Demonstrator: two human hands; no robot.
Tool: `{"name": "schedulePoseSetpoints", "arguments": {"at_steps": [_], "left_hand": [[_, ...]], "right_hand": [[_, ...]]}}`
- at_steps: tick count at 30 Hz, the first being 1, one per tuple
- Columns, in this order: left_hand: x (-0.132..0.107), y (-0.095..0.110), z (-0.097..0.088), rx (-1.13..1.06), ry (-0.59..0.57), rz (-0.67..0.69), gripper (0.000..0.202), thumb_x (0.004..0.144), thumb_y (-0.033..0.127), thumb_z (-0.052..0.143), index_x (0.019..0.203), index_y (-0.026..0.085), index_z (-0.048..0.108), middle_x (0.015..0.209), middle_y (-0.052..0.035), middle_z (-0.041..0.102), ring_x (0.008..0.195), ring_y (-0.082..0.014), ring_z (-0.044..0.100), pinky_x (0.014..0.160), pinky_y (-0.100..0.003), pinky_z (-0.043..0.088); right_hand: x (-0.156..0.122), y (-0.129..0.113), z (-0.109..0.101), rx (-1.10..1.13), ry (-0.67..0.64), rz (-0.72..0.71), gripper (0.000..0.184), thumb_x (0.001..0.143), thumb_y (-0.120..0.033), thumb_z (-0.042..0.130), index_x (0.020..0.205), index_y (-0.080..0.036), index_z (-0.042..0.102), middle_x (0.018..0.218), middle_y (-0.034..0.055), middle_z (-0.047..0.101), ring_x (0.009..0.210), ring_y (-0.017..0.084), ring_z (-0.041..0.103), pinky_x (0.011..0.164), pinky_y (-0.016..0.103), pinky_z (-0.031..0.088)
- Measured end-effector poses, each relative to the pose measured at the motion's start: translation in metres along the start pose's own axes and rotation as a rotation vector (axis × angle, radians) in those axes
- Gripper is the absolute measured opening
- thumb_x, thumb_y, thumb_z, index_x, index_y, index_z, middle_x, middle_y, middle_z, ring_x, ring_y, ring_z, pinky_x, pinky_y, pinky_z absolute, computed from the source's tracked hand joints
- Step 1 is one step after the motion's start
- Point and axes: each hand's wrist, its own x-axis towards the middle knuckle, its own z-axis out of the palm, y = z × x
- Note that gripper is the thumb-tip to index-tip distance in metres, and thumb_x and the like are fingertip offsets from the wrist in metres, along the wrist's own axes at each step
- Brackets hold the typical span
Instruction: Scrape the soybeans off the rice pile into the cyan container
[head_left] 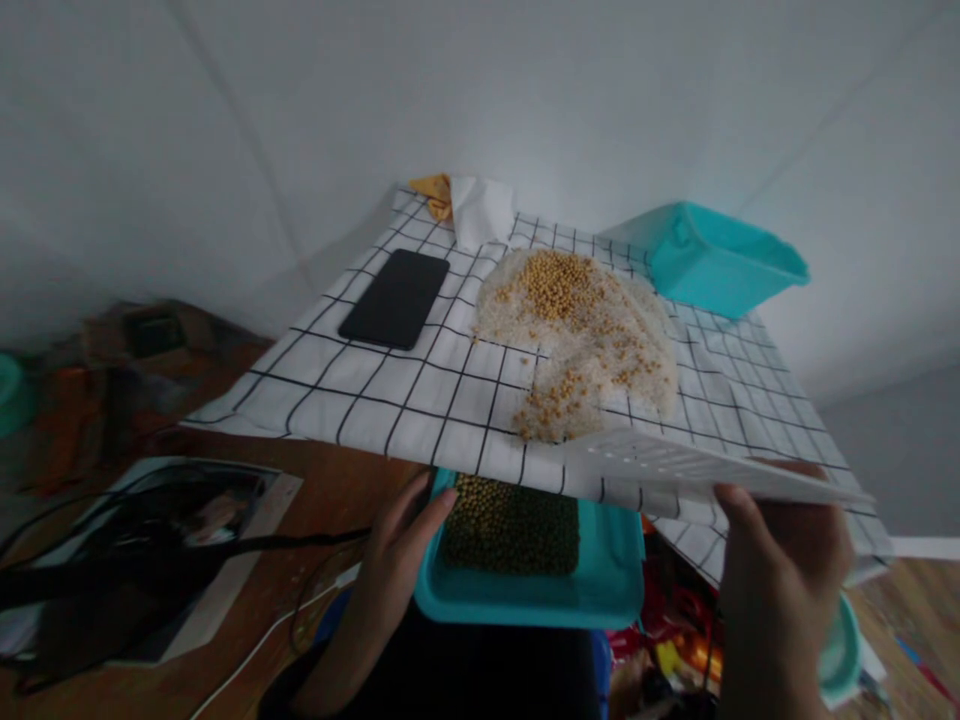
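Note:
My left hand [401, 545] grips the left rim of a teal plastic tray [525, 603], held just below the table's front edge, over my lap. In the tray lie yellow beans [484, 500] and dark green beans [517, 550], mostly towards its left. My right hand [784, 555] is closed on a thin white slotted plastic piece [675, 462], seen nearly edge-on; its whole shape does not show. The far end of that piece reaches the near edge of a spread heap of white rice [506, 305] and yellow beans [559, 285] on the table.
A black phone-like slab [395, 298] lies on the checked tablecloth [315, 385]. At the back are a white cloth or paper [480, 208] and a yellow piece [435, 193]. An upright teal bin [712, 262] stands back right. The wall rises behind; cables and boxes occupy the left floor.

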Motion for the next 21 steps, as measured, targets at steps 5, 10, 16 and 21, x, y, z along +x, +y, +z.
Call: {"name": "schedulePoseSetpoints", "arguments": {"at_steps": [5,10,16,21], "left_hand": [[-0.002,0.0,-0.002,0.014,0.011,-0.023,0.035,0.071,0.045,0.07,0.098,0.022,0.075,0.114,-0.0064,0.077,0.118,-0.0289,0.066,0.104,-0.036,0.048],[-0.002,-0.004,-0.004,0.027,0.025,-0.056,0.038,0.072,0.047,0.07,0.101,0.023,0.075,0.117,-0.0057,0.076,0.12,-0.0285,0.065,0.106,-0.036,0.046],[-0.001,-0.004,-0.003,0.027,0.032,-0.078,0.041,0.07,0.05,0.071,0.101,0.023,0.076,0.117,-0.007,0.076,0.118,-0.0301,0.066,0.102,-0.037,0.05],[-0.002,0.001,-0.002,0.02,0.001,-0.042,0.037,0.072,0.047,0.069,0.1,0.024,0.076,0.116,-0.0055,0.077,0.118,-0.0288,0.066,0.103,-0.035,0.049]], "right_hand": [[0.001,-0.003,0.013,-0.065,0.081,-0.048,0.031,0.066,-0.035,0.085,0.073,-0.019,0.06,0.071,-0.0019,0.056,0.066,0.013,0.051,0.063,0.028,0.039],[0.004,-0.008,0.015,-0.09,0.004,-0.061,0.029,0.067,-0.033,0.086,0.075,-0.018,0.063,0.07,-0.002,0.058,0.064,0.012,0.052,0.059,0.026,0.038],[0.005,-0.003,0.008,-0.06,0.043,-0.059,0.033,0.065,-0.038,0.085,0.072,-0.018,0.06,0.07,-0.0019,0.056,0.063,0.013,0.051,0.06,0.028,0.038],[0.004,-0.004,0.008,-0.071,-0.004,-0.057,0.027,0.068,-0.032,0.084,0.074,-0.018,0.061,0.07,-0.0021,0.055,0.066,0.013,0.05,0.062,0.028,0.036]]}}
